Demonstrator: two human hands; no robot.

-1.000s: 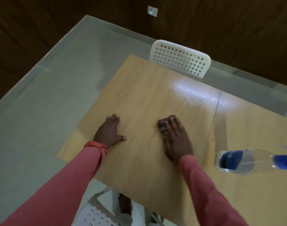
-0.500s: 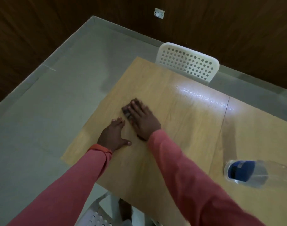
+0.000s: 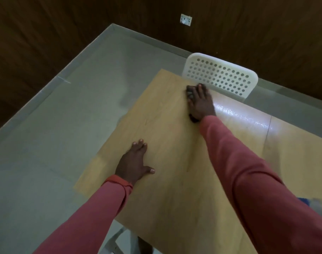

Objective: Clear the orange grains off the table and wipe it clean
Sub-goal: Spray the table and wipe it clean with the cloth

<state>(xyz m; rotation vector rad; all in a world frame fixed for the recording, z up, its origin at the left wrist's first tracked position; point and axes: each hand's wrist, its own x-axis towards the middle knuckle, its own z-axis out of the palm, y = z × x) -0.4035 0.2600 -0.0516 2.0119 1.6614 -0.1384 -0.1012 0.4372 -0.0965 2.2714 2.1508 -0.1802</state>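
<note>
Walls (image 3: 65, 33): dark brown wood panelling, two meeting at a corner. White socket plate (image 3: 186, 20) set low on the far wall. Floor (image 3: 55, 134): pale grey-green, with a light skirting strip along the wall base. White perforated plastic chair (image 3: 220, 76) at the far edge of the light wood counter (image 3: 174, 189). Overhead light glares on the counter's right part.

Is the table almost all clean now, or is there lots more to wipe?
No orange grains show on the table, so clearing looks done. Wiping is under way: the right hand presses a dark cloth flat at the far edge, beside the white chair, while the left hand rests flat on the wood. The part to the right of the seam probably needs wiping too.
</note>
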